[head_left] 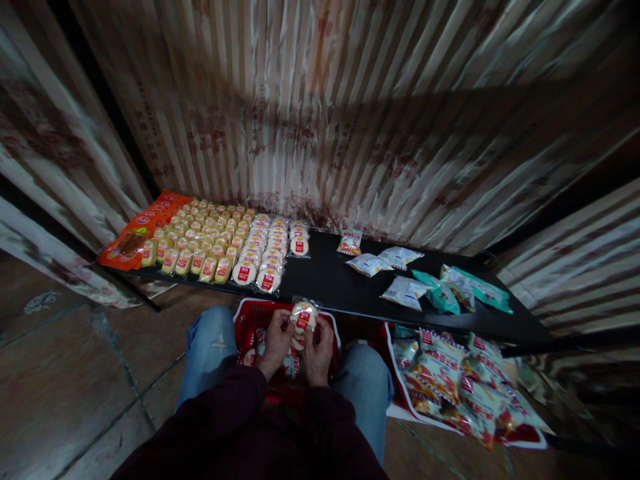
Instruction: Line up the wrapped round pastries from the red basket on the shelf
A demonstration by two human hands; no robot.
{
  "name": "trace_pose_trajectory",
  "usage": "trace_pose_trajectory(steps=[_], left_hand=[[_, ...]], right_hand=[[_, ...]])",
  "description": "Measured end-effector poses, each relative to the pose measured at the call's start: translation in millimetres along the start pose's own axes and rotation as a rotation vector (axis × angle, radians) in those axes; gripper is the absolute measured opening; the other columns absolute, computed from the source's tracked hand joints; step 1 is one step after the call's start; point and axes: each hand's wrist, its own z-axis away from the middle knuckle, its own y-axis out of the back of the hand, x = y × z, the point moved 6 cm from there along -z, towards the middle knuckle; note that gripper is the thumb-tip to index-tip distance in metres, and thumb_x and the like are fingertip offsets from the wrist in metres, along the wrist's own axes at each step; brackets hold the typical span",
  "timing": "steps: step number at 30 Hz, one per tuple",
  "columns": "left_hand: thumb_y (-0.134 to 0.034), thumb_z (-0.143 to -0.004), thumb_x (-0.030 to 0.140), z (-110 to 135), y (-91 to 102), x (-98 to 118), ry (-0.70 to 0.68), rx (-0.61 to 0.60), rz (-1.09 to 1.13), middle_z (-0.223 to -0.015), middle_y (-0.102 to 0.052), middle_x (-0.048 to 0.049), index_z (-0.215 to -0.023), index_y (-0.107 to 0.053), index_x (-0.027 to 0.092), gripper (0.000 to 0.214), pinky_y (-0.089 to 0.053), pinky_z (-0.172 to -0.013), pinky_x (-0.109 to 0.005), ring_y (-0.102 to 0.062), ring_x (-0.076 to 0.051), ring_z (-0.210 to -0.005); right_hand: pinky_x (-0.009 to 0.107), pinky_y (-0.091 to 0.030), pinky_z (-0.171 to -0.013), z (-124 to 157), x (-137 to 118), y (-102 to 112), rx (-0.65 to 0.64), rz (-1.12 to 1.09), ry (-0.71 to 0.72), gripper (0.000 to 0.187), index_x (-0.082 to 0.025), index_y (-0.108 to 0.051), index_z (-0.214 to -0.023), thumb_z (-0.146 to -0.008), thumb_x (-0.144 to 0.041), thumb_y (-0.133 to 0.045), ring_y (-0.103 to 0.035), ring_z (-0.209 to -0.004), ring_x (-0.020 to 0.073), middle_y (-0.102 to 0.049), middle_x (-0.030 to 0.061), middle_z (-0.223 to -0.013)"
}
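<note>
Between my two hands is a round, pale packaged cracker (303,319) in clear wrap with a red label. My left hand (278,339) pinches its left side and my right hand (320,347) its right side, above a red basket (246,312) between my knees. More wrapped snacks lie inside the basket, partly hidden by my hands. Ahead, on the black shelf (320,280), similar round crackers (257,257) stand in overlapping rows, with a shorter row (299,241) to their right.
Small yellow wrapped cakes (200,233) and an orange bag (131,243) fill the shelf's left. Loose white packets (404,291) and green packets (436,293) lie on its right. A second red basket (407,400) heaped with snack bags (443,367) stands by my right knee. Patterned curtains hang behind.
</note>
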Motion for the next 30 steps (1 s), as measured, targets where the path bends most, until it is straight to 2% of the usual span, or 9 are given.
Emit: trace_pose_trajectory(steps=[10, 16, 21, 27, 30], left_hand=[[-0.057, -0.077, 0.016, -17, -2.5, 3, -0.038, 0.043, -0.065, -0.088, -0.063, -0.0028, -0.088, -0.054, 0.020, 0.012, -0.045, -0.080, -0.027, -0.060, -0.015, -0.083], [-0.052, -0.078, 0.011, -25, -4.8, 16, -0.035, 0.045, -0.113, -0.093, -0.064, -0.0048, -0.090, -0.056, 0.020, 0.016, -0.045, -0.083, -0.028, -0.060, -0.016, -0.086], [-0.053, -0.074, 0.004, -33, -4.5, 24, -0.021, 0.101, -0.138, -0.100, -0.063, -0.0060, -0.093, -0.058, 0.019, 0.025, -0.043, -0.090, -0.030, -0.058, -0.017, -0.095], [-0.050, -0.074, 0.003, -43, -10.5, 36, -0.061, 0.086, -0.184, -0.099, -0.063, -0.0076, -0.092, -0.059, 0.019, 0.026, -0.046, -0.086, -0.030, -0.059, -0.017, -0.089], [-0.049, -0.073, 0.001, -49, -14.2, 39, -0.075, 0.081, -0.200, -0.100, -0.064, -0.0084, -0.092, -0.061, 0.018, 0.028, -0.046, -0.089, -0.032, -0.060, -0.018, -0.092]], right_hand=[[0.044, -0.043, -0.097, -23, -7, -7, 0.015, 0.026, 0.092, 0.030, -0.018, -0.062, -0.097, -0.088, -0.041, -0.046, -0.055, -0.109, 0.0233, -0.060, 0.0125, -0.111], [0.042, -0.046, -0.094, -39, -9, -12, 0.009, 0.018, 0.084, 0.028, -0.018, -0.063, -0.097, -0.088, -0.039, -0.045, -0.057, -0.103, 0.0217, -0.061, 0.0117, -0.109], [0.042, -0.046, -0.093, -55, -5, -18, -0.006, 0.020, 0.100, 0.028, -0.017, -0.063, -0.095, -0.087, -0.038, -0.046, -0.057, -0.103, 0.0222, -0.061, 0.0129, -0.108], [0.043, -0.047, -0.093, -71, 1, -28, -0.008, 0.027, 0.119, 0.028, -0.018, -0.063, -0.096, -0.086, -0.037, -0.045, -0.056, -0.102, 0.0223, -0.061, 0.0131, -0.109], [0.043, -0.047, -0.093, -78, 2, -33, -0.015, 0.029, 0.136, 0.028, -0.017, -0.063, -0.099, -0.086, -0.034, -0.044, -0.056, -0.104, 0.0224, -0.060, 0.0132, -0.110]])
